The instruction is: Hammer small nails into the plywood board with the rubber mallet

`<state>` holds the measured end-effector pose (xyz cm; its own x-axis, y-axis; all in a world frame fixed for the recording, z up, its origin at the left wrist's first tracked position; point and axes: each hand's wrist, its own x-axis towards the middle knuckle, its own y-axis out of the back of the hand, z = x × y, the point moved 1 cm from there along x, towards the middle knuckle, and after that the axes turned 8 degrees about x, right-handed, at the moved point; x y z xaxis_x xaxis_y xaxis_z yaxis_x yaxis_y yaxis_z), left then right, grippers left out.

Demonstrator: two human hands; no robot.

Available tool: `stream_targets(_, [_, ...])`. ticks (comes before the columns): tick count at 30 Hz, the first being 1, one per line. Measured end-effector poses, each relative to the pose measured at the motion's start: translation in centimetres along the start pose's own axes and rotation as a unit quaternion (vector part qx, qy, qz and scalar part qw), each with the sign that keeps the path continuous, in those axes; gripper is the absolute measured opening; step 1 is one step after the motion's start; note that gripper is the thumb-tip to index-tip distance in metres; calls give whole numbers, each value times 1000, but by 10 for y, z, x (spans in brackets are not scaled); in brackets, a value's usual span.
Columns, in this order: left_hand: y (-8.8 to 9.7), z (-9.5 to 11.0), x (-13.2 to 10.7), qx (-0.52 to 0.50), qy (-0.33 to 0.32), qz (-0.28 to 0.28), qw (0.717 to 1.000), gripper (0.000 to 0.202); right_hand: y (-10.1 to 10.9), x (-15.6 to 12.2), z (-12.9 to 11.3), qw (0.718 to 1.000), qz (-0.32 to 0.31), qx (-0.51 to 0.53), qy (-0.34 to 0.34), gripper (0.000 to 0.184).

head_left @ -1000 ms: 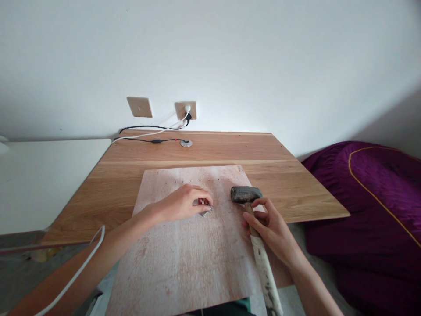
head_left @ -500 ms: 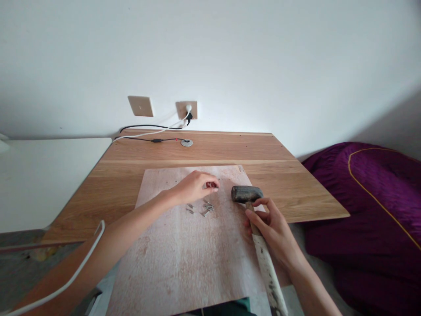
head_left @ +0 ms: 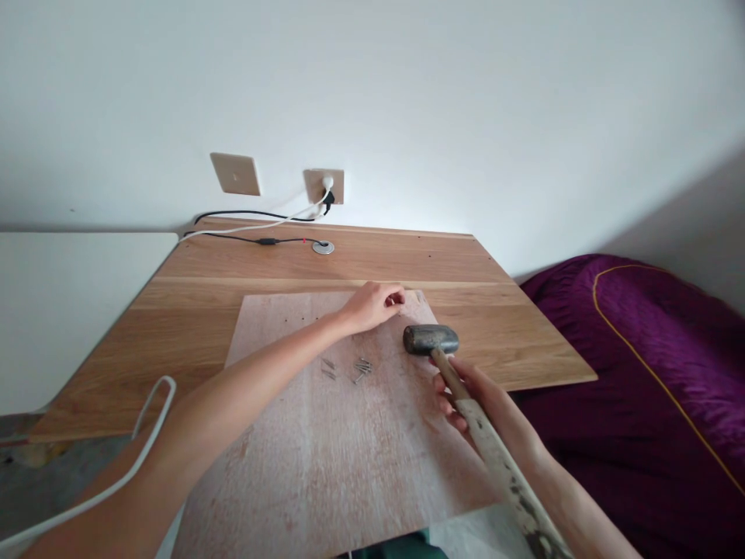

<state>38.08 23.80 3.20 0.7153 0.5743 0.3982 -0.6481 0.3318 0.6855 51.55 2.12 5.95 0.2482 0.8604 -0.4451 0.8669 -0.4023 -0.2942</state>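
My left hand [head_left: 373,306] is over the far right part of a pale wooden board [head_left: 326,458]. Its thumb and fingers are pinched together close to the surface; whatever is between them is too small and hidden to make out. My right hand [head_left: 486,392] is wrapped around the handle of a hammer [head_left: 431,340], just below its dark steel head. The handle has worn white paint and slants down toward me. Several loose nails [head_left: 362,369] lie on the board between my hands, with a few more to their left. Small dark dots mark the board's far side.
The board lies on a wooden table [head_left: 192,326] against the wall. A socket [head_left: 323,186] with plugs and cables is behind it. A white tabletop [head_left: 70,310] adjoins on the left, purple fabric [head_left: 628,388] on the right. A white cable [head_left: 140,458] crosses my left forearm.
My left hand has moved right and farther back along the board. The right hand has shifted its hold under the hammer handle, which now slants more to the right. The view has shifted slightly.
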Motion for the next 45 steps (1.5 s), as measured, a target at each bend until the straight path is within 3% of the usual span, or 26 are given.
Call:
stream_targets(4, [-3, -2, -5, -8, -6, -3, 1000, 8, -13, -8, 8, 991, 25, 104, -82, 33])
stream_targets(8, [-4, -2, -4, -7, -11, -5, 1000, 8, -18, -10, 13, 993, 11, 99, -57, 32])
stream_targets(18, [-5, 0, -6, 35, -44, -10, 998, 9, -9, -6, 21, 999, -5, 37, 11, 36])
stream_targets(23, [-5, 0, -9, 48, -59, -14, 997, 14, -4, -3, 27, 998, -4, 54, 26, 43])
stream_targets(30, [-3, 0, -10, 65, -72, -18, 995, 23, -2, 12, 9, 993, -15, 104, 45, 39])
stream_targets(35, [-1, -1, -12, 70, -86, -22, 994, 19, -21, 44, -16, 986, 56, 39, 155, 38])
stream_targets(40, [-1, -2, -12, 76, -82, -15, 994, 24, -24, 68, -15, 984, 79, -57, 151, 36])
stream_targets(45, [0, 0, -12, 97, -100, -6, 990, 25, -18, 72, -3, 971, 80, -140, 179, 35])
